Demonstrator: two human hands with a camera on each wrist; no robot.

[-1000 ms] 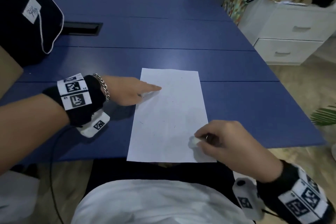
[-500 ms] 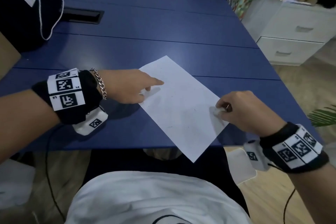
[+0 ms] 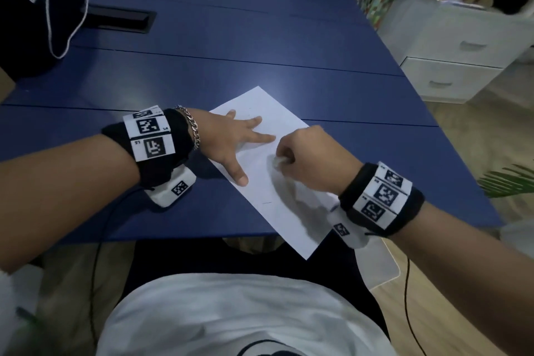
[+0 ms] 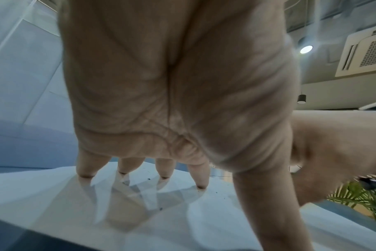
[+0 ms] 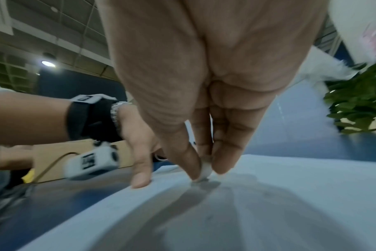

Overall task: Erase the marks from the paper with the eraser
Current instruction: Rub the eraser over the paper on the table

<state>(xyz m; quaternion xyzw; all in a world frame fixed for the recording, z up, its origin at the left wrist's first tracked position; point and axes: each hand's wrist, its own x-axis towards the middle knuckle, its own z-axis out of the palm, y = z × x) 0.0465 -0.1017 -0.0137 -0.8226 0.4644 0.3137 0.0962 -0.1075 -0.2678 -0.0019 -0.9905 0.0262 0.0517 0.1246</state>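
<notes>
A flat white sheet of paper (image 3: 277, 170) lies on the big dark blue table (image 3: 231, 52), turned at a slant, and one of its corners sticks out over the near edge of the table. The left hand (image 3: 231, 141) lies flat on the paper near its far corner, with the fingers straight and spread out. In the left wrist view the fingertips (image 4: 201, 184) press down on the sheet, and a few tiny dark specks sit on the paper near them. The right hand (image 3: 312, 159) is curled up, and it pinches a small white eraser (image 3: 276, 162) between the thumb and the fingers. In the right wrist view the eraser (image 5: 205, 170) pokes out below the fingertips, and its bottom end touches the paper. The eraser sits close to the middle of the sheet, just beside the pointing finger and the thumb of the left hand. A thin short pencil mark (image 3: 267, 202) shows on the paper closer to the near edge of the table, apart from the eraser. Both wrists wear black bands with black and white square patterns on them. The left wrist also has a shiny silver chain bracelet (image 3: 192, 128). A dark bag with a white cord (image 3: 37, 9) sits at the far left corner of the table. A white set of drawers (image 3: 450, 66) stands on the floor past the right edge of the table, and some green leaves (image 3: 508, 179) show near that edge too.
</notes>
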